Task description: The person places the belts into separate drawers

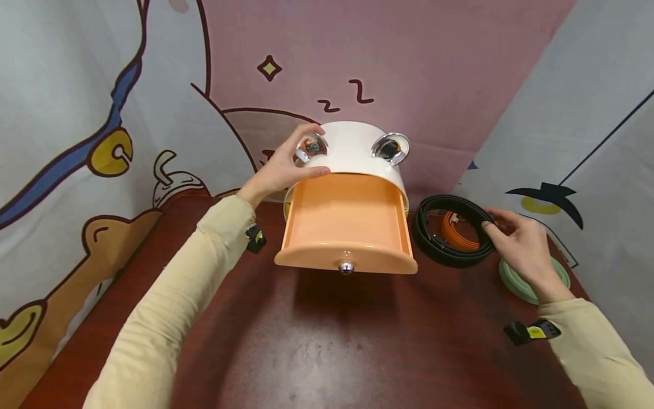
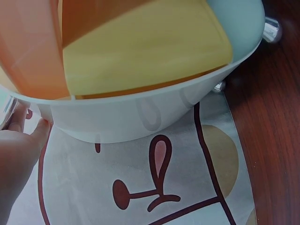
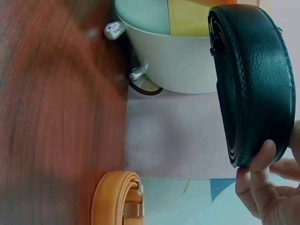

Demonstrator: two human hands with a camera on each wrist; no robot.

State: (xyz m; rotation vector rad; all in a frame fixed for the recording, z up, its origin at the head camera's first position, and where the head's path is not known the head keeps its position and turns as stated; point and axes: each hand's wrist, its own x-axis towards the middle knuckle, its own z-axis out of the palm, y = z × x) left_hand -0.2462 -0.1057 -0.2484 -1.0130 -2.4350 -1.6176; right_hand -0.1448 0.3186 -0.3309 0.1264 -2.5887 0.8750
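A rounded white desktop drawer box [image 1: 352, 139] with silver ear-like knobs stands near the back of the table. Its top orange drawer [image 1: 306, 258] is pulled out towards me, with a silver knob on its front. My left hand [image 1: 278, 167] grips the box's upper left side around one silver ear, thumb on the front rim. To the right of the drawer, my right hand [image 1: 526, 244] pinches a coiled black belt [image 1: 460, 260] by its edge. In the right wrist view the black belt [image 3: 262, 79] is raised above the table, its rolled layers showing.
A coiled orange belt [image 1: 449, 230] lies on the table behind the black one. Under my right wrist lies a coiled pale green belt [image 1: 516, 284]. Lower yellow [image 2: 150, 51] and mint [image 2: 239, 28] drawers are pushed in. A cartoon-printed cloth [image 1: 409, 57] hangs behind the dark red table [image 1: 317, 352].
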